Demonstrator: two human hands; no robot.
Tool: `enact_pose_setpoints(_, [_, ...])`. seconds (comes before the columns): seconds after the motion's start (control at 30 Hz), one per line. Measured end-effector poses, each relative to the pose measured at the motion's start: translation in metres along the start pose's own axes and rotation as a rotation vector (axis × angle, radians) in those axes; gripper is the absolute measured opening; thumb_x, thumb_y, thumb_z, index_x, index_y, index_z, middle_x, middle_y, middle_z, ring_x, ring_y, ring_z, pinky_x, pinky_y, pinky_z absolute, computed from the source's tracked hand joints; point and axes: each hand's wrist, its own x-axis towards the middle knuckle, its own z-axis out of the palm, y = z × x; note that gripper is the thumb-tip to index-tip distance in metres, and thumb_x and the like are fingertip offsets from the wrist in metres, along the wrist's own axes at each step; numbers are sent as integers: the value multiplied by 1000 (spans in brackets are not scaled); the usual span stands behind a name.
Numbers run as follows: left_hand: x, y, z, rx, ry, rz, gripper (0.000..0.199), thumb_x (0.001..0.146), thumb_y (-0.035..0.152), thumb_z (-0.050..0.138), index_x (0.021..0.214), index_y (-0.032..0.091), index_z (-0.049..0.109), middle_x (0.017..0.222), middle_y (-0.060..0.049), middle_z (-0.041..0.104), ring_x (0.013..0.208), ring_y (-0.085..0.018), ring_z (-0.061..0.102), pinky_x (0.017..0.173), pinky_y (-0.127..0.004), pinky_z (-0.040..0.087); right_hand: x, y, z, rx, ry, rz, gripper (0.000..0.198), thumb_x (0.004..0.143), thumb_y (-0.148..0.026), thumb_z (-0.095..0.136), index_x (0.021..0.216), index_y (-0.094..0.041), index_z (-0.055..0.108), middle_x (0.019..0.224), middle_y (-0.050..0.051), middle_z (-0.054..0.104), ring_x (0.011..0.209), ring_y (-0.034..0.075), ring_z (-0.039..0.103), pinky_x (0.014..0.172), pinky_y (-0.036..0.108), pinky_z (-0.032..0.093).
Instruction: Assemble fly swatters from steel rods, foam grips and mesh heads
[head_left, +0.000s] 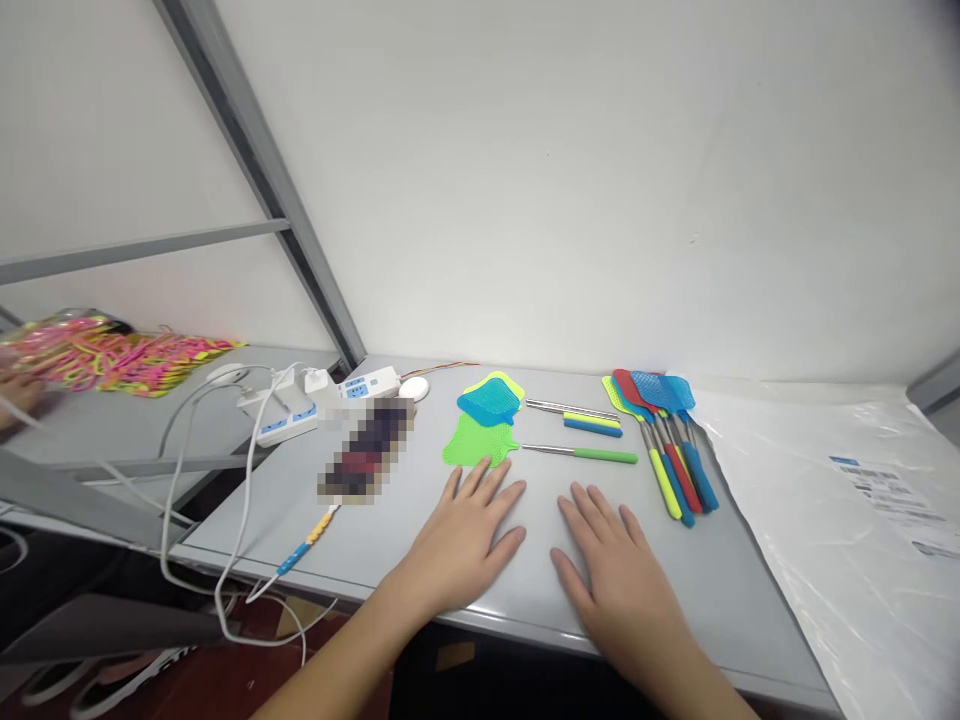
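My left hand (469,540) lies flat with fingers spread, its fingertips at the near edge of a green fly swatter head (477,442). To its right, in line, runs a thin metal rod with a green grip (606,456). Just beyond lie a blue swatter head (491,400) partly over a yellow one (513,382), beside metal rods (562,407) with yellow and blue grips (592,427). My right hand (619,575) rests palm down, fingers apart, holding nothing. Farther right is a pile of several fly swatters (667,440) in yellow, red and blue.
White plastic sheeting (817,500) covers the right side. At left are a pixelated object (367,450) with a cable, white power strips (289,425) and a round white disc (413,388). Past a grey metal frame (292,240), a blurred co-worker's hand (22,395) is near colourful packets (142,360).
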Motion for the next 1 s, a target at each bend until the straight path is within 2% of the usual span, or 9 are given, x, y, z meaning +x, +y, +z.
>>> enact_pose_setpoints(0.17, [-1, 3, -4, 0, 23, -4, 50, 95, 48, 33, 143, 33, 36, 155, -1, 26, 143, -28, 19, 114, -53, 17, 0, -2, -3, 5, -5, -5, 57, 96, -48, 27, 144, -20, 37, 154, 3, 24, 142, 27, 18, 113, 52, 20])
enact_pose_setpoints(0.4, [-3, -1, 2, 20, 100, 8, 46, 95, 43, 37, 140, 32, 41, 155, -3, 27, 140, -28, 25, 113, -51, 20, 1, -5, -9, 0, -15, -6, 56, 95, -45, 31, 144, -20, 37, 153, 6, 26, 142, 29, 19, 112, 52, 19])
enact_pose_setpoints(0.67, [-2, -5, 3, 25, 57, 3, 46, 96, 44, 34, 140, 32, 39, 155, -4, 25, 141, -28, 22, 112, -55, 20, 0, -4, -10, 24, 7, -22, 54, 96, -44, 32, 144, -20, 37, 153, 7, 28, 141, 29, 21, 112, 54, 21])
enact_pose_setpoints(1.0, [0, -7, 5, 44, 89, 17, 48, 95, 43, 36, 142, 31, 36, 154, -5, 27, 140, -28, 24, 112, -54, 21, 1, -2, -7, 31, 25, -42, 53, 95, -43, 34, 143, -21, 40, 152, 7, 31, 140, 30, 24, 111, 54, 24])
